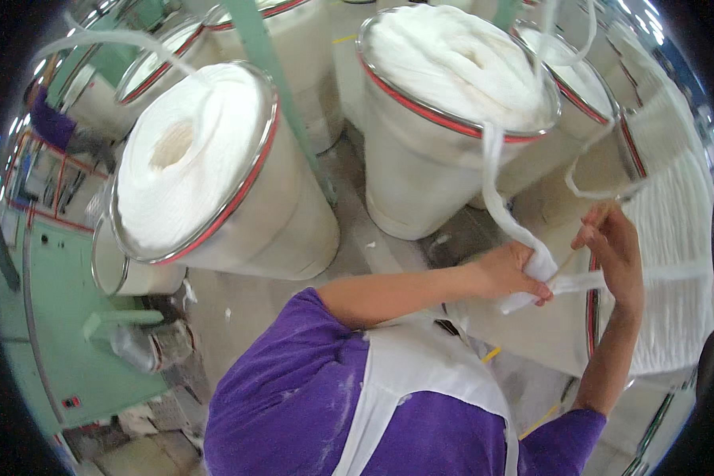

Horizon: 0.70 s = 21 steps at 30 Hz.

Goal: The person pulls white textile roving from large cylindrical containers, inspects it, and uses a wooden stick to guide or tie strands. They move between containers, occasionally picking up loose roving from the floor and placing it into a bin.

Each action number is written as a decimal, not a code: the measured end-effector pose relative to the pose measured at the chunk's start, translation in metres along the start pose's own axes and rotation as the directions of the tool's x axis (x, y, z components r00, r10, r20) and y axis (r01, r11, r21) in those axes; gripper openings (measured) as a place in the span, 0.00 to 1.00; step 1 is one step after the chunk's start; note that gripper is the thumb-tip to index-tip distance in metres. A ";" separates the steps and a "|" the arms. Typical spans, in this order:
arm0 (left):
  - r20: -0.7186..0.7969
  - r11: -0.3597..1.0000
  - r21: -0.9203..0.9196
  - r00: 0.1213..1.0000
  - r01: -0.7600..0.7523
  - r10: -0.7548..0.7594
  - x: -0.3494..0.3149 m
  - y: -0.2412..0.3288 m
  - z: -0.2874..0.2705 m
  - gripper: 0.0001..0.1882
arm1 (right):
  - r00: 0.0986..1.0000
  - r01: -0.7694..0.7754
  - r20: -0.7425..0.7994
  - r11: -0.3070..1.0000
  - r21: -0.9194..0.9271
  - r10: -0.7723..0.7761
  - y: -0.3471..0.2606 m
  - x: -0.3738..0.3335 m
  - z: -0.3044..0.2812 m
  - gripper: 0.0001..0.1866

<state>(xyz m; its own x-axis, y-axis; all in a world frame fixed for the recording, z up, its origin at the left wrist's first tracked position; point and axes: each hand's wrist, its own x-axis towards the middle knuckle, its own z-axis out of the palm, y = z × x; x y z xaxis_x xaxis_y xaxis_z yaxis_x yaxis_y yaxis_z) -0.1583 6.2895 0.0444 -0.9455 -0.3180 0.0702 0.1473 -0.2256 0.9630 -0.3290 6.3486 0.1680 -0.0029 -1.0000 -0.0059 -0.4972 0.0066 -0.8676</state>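
My left hand [509, 274] is closed around a thick, soft white cotton sliver [500, 202]. The sliver runs down to it over the rim of a tall can [420, 178] heaped with coiled white fibre. To the right, my right hand [613, 244] has its fingers pinched together. A thin tan strand or stick [564, 263] stretches between its fingertips and my left hand; which it is I cannot tell. Another length of white sliver [583, 281] goes from beside my left hand to the right, passing behind my right wrist.
A second full can [238, 214] with a red-banded metal rim stands at the left. More cans [583, 83] fill the back. Rows of white sliver [674, 317] hang at the right edge. A green machine cabinet [95, 317] is at the far left, and a green post [282, 87] rises between cans.
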 end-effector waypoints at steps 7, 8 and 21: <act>0.052 0.992 -0.095 0.995 -0.079 0.085 -0.002 -0.005 0.005 0.08 | 1.000 -0.013 -0.027 0.996 0.092 0.015 0.002 0.006 0.015 0.11; 0.067 0.990 -0.127 0.995 -0.060 0.069 -0.003 -0.004 0.005 0.08 | 0.999 -0.004 -0.039 0.997 0.080 0.007 0.002 0.008 0.018 0.10; 0.070 0.970 -0.231 0.996 0.073 -0.058 -0.001 -0.006 -0.014 0.13 | 0.999 0.044 0.004 0.997 0.068 -0.044 0.007 0.023 0.032 0.05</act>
<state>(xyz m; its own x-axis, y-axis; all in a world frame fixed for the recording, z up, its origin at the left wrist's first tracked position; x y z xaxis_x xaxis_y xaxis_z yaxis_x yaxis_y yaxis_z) -0.1545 6.2783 0.0354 -0.9706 -0.2387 0.0321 0.1409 -0.4547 0.8794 -0.3045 6.3252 0.1459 0.0224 -0.9993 0.0302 -0.4367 -0.0370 -0.8988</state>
